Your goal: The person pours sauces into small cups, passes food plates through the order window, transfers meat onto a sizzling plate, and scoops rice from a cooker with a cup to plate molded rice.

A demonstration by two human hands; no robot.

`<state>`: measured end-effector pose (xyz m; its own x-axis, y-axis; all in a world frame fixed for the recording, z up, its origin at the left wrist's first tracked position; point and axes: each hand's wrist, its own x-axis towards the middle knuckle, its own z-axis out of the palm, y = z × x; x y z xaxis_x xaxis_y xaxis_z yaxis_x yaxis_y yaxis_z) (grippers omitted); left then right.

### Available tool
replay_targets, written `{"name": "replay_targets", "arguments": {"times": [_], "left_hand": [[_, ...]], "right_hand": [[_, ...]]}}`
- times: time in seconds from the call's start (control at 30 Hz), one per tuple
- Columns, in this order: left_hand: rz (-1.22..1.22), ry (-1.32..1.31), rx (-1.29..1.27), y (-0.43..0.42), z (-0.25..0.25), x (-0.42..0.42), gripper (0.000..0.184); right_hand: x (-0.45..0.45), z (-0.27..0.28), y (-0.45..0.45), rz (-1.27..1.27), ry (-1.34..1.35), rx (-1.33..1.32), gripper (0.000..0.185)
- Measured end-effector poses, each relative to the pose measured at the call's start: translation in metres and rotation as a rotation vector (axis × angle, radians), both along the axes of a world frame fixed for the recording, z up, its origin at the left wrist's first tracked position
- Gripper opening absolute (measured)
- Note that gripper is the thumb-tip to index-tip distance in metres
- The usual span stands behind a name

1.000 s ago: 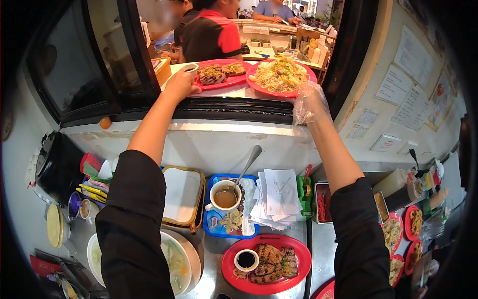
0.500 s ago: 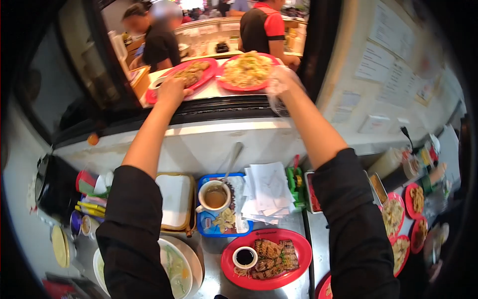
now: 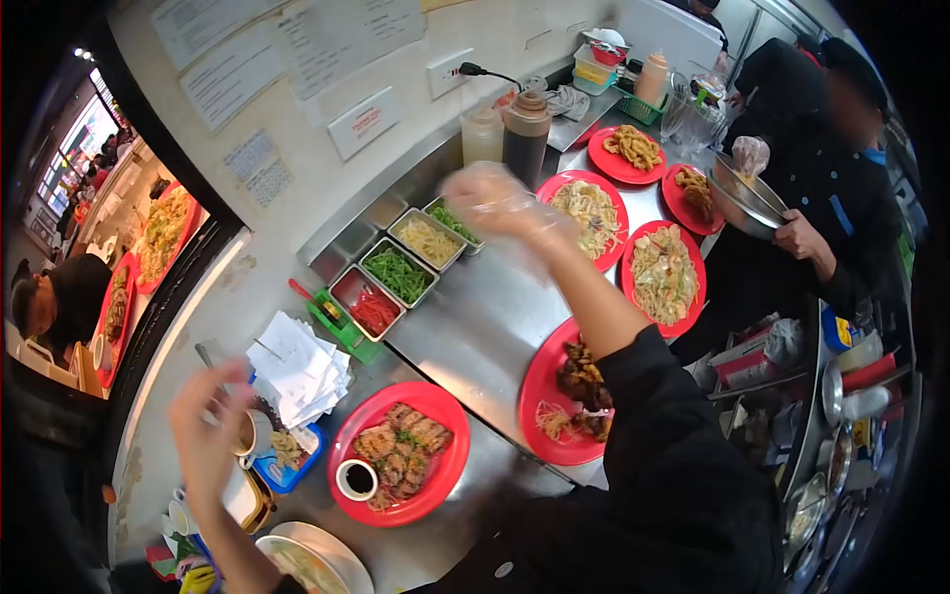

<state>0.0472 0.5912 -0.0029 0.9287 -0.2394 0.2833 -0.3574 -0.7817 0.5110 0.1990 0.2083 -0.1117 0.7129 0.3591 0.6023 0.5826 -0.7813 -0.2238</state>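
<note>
My left hand (image 3: pixel 203 426), bare and blurred, hovers over the cup (image 3: pixel 253 434) and the blue tray (image 3: pixel 297 465); its fingers look apart, with nothing seen in them. In a clear plastic glove, my right hand (image 3: pixel 500 203) is over the steel counter beside the metal tubs of yellowish shreds (image 3: pixel 427 243) and chopped greens (image 3: pixel 398 274). Motion smears its fingers. Right of that hand lies a red plate of noodles (image 3: pixel 586 213). A red oval plate (image 3: pixel 435 475) with sliced grilled meat and a cup of dark sauce (image 3: pixel 356 480) sits in front of me.
More noodles (image 3: pixel 663 277), fried pieces (image 3: pixel 633 147) and dark meat (image 3: pixel 584 381) stand on red plates to the right. Sauce bottles (image 3: pixel 526 129) line the wall. A co-worker (image 3: pixel 821 198) holds a metal bowl (image 3: pixel 742 193). Two filled plates (image 3: pixel 163 238) rest at the window.
My view has turned right. Both hands have left the two plates at the window. My right hand is now over the counter, my left over the cup; a co-worker with a bowl is in view.
</note>
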Motion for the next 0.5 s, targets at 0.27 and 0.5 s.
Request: {"name": "replay_targets", "arguments": {"times": [0.27, 0.5], "left_hand": [[-0.195, 0.429, -0.178, -0.135, -0.091, -0.094, 0.027], [-0.008, 0.390, -0.255, -0.144, -0.109, -0.126, 0.024]], "right_hand": [[0.022, -0.042, -0.014, -0.341, 0.615, -0.158, 0.023], [0.058, -0.079, -0.005, -0.077, 0.666, -0.603, 0.022]]}}
